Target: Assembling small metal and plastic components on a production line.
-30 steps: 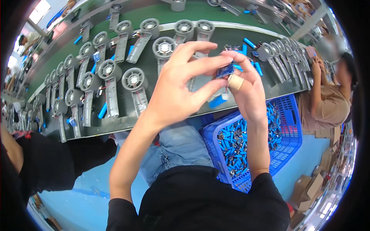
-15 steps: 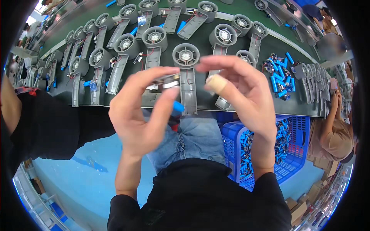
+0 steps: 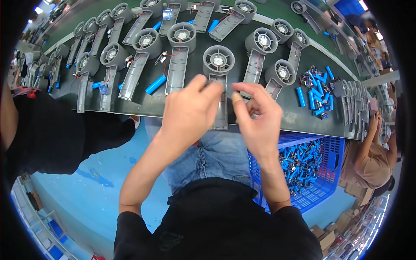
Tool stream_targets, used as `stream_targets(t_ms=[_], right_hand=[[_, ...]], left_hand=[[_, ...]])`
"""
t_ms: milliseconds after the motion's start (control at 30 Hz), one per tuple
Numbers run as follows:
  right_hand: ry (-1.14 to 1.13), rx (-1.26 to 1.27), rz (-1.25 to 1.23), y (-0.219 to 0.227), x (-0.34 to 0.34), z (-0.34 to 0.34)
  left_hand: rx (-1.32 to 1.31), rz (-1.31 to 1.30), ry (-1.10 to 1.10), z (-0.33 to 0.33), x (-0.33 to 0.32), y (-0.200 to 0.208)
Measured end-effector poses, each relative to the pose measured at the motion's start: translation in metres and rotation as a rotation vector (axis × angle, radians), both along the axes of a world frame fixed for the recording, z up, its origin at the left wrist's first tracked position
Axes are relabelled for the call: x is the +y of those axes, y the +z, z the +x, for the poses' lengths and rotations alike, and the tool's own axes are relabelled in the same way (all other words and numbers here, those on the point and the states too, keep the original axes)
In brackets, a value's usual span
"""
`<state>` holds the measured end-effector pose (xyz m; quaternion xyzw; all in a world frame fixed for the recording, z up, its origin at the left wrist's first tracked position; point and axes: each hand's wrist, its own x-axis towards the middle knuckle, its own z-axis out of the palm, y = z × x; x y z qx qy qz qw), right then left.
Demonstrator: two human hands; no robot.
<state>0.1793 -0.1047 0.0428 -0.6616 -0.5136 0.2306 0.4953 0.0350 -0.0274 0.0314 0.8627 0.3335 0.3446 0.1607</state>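
A grey fan housing (image 3: 219,60) lies in front of me, its long open handle shell (image 3: 222,113) pointing toward me. My left hand (image 3: 190,106) is closed in a pinch over the top of this shell. A small dark bit shows at its fingertips, too covered to name. Just right of the shell, my right hand (image 3: 262,117) has its thumb and forefinger brought together, with a tan bandage round the thumb. Whatever they pinch, if anything, cannot be made out. A blue cylindrical battery (image 3: 156,84) lies left of my left hand, by a red wire.
Several more grey fan housings (image 3: 182,37) with handle shells stand around the dark green bench. Blue batteries with small boards (image 3: 318,93) are heaped at the right. Below the bench edge, a blue plastic basket (image 3: 333,169) holds many more. Other people sit at both sides.
My left hand has turned over and moved up and right to the housing's handle; the metallic part and blue cylinder at it are now hidden. My right hand has lowered and its fingers have closed together.
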Motion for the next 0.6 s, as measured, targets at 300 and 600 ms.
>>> stream_targets(t_ms=[300,600], right_hand=[[-0.159,-0.085,0.295,-0.035,0.026,-0.038],[-0.129,-0.119,0.296,-0.034,0.025,-0.030]], left_hand=[[-0.684,-0.892,0.143,-0.003,-0.005,0.006],[-0.556,-0.636,0.043,-0.018,-0.018,-0.002]])
